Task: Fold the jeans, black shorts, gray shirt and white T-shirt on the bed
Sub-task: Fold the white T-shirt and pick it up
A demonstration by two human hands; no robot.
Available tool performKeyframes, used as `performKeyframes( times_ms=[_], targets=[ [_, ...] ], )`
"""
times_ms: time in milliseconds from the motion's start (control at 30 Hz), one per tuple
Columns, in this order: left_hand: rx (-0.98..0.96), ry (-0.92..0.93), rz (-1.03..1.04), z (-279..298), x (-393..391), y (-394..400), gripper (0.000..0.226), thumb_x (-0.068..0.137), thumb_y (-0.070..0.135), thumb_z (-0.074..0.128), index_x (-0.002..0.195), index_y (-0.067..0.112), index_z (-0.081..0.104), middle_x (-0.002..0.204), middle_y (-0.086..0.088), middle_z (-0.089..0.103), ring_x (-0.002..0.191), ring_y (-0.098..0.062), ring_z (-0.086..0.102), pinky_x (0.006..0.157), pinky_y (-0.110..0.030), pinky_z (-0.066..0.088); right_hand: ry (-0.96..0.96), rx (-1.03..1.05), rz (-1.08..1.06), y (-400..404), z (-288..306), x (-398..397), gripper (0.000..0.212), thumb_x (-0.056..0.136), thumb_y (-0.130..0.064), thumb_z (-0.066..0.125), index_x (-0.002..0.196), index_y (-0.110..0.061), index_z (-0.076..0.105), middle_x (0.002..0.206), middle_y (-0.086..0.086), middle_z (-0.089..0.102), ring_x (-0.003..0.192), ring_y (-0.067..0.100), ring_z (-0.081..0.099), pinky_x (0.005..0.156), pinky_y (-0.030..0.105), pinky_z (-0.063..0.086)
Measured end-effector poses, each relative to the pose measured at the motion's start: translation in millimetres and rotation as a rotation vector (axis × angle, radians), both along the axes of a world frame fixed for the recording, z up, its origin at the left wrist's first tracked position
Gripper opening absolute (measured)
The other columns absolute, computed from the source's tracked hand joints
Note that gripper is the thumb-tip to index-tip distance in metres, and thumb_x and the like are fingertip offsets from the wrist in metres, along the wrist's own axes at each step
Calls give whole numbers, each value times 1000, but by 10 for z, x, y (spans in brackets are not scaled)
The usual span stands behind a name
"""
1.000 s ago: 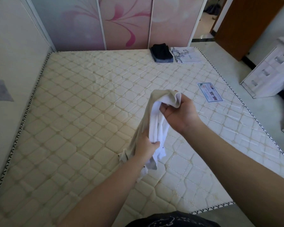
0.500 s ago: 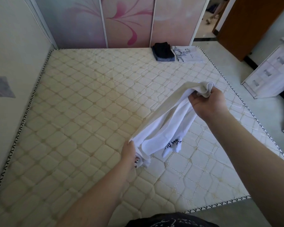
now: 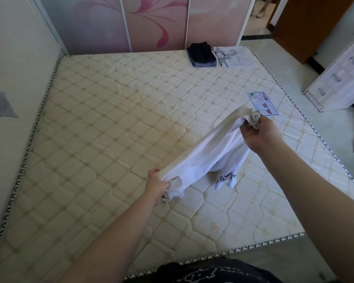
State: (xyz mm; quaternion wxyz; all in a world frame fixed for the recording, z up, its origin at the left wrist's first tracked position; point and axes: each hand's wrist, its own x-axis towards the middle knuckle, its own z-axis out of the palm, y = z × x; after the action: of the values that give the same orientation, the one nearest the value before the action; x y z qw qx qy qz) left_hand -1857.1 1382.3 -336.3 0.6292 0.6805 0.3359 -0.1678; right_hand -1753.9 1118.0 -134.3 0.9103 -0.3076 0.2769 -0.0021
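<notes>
A white T-shirt (image 3: pixel 208 152) with black print hangs stretched above the cream quilted mattress (image 3: pixel 114 127). My left hand (image 3: pixel 157 185) grips its lower left end. Higher and to the right, my right hand (image 3: pixel 260 132) holds the other bunched end. The shirt's loose part droops down and touches the mattress near the print. At the far edge of the bed lie folded black shorts (image 3: pixel 200 51) on top of folded jeans (image 3: pixel 205 64). Beside them on the right is a folded gray shirt (image 3: pixel 232 57).
A printed label (image 3: pixel 263 103) is on the mattress just beyond my right hand. A wardrobe with a pink flower pattern (image 3: pixel 147 23) stands behind the bed. White drawers (image 3: pixel 339 78) stand on the floor at right, by a brown door (image 3: pixel 307 25).
My hands have drawn apart, spreading the bunched white T-shirt out. The right hand went up and right, the left hand down and left.
</notes>
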Motion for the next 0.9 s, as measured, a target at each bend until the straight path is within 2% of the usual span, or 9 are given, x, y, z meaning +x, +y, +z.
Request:
performKeyframes(
  times_ms=[100,167,300,433,533,600,700,800,900],
  targets=[
    [178,0,-29,-76,-135,142,56,83,12,69,131,10,42,113,-13,60,94,-28,60,66,-30,48,91,-170,27,-133,-50,12,3,93,-3,60,92,-1,63,72,7,71,59,15,70,64,30,60],
    [301,90,31,-113,-190,248,42,89,15,61,128,3,50,117,-18,62,92,-29,59,67,-30,46,150,-308,99,-261,-120,-6,7,91,-7,66,95,-1,65,84,10,72,70,19,73,60,29,59],
    [308,241,90,-215,-236,428,38,102,13,39,133,-6,47,129,-27,55,109,-40,59,91,-46,52,325,-565,203,-508,-365,-122,23,87,-12,72,104,-1,62,99,12,65,82,22,66,58,31,58],
    [-79,246,223,-208,-317,357,35,104,13,30,137,12,42,125,-22,58,78,-34,64,63,-44,61,411,-1076,384,-703,-708,-304,33,87,-20,71,114,-1,65,90,12,65,77,25,65,48,25,50],
    [-71,227,241,-234,-311,313,39,100,4,28,130,14,51,95,-16,61,58,-21,51,47,-31,55,507,-1395,505,-849,-947,-456,26,89,-25,64,106,-6,62,82,11,66,62,27,67,45,26,44],
    [-57,232,251,-242,-298,291,40,98,1,30,126,15,55,73,-10,55,49,-16,40,47,-27,53,510,-1439,493,-945,-1080,-525,28,89,-25,63,112,-12,52,79,8,63,56,27,66,47,31,47],
    [-101,214,213,-194,-302,229,34,98,-1,37,123,11,56,65,-7,52,43,-11,38,48,-25,55,468,-1407,466,-1111,-1248,-588,23,93,-27,61,113,-18,57,74,0,62,54,24,65,58,36,57],
    [-153,175,126,-82,-330,136,27,97,3,52,123,9,57,75,-6,57,51,-11,46,54,-28,58,343,-1332,602,-1327,-1405,-621,19,93,-28,63,103,-14,70,92,7,70,73,22,69,79,39,60],
    [-217,171,46,2,-392,-25,30,93,4,61,123,9,57,95,-8,60,70,-16,54,63,-33,61,187,-1148,835,-1528,-1477,-720,26,82,-22,78,105,-16,69,98,6,71,86,15,68,73,24,55]
  ],
)
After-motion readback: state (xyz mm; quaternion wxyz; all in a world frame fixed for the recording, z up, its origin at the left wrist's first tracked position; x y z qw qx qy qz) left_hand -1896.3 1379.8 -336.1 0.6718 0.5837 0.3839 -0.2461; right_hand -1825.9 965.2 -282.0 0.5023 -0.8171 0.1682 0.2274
